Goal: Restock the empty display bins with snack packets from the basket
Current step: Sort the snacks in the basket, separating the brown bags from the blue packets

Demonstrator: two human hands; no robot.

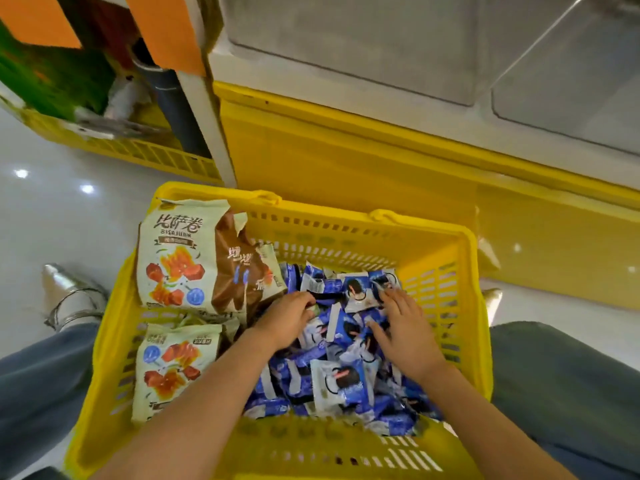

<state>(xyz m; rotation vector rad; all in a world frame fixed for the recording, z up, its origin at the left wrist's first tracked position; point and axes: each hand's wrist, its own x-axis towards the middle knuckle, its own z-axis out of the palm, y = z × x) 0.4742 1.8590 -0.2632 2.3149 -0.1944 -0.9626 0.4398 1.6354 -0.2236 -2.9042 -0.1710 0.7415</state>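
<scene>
Yellow basket (465,306) sits on the floor (52,216) between the person's knees, right up against the yellow base (346,161) of the display unit. Small blue-and-white snack packets (343,379) are piled loose in the basket's right and centre part. Two big cream bags (176,258) are stacked along its left side. Both hands are in the pile. Left hand (285,318) is at the pile's left edge, next to the cream bags, knuckles up, with its fingers (304,301) curled down among the packets. Can't tell whether it actually grips one. Right hand (407,332) lies palm-down on top of the packets towards the right wall, fingers straight and spread, tips touching a packet near the far side of the heap, nothing clasped. Packets lie under and around both hands and between them. Two clear display bins (346,39) are above the base, well apart from the hands, with no packets visible in them. A silver shoe (65,296) is left of the basket.
</scene>
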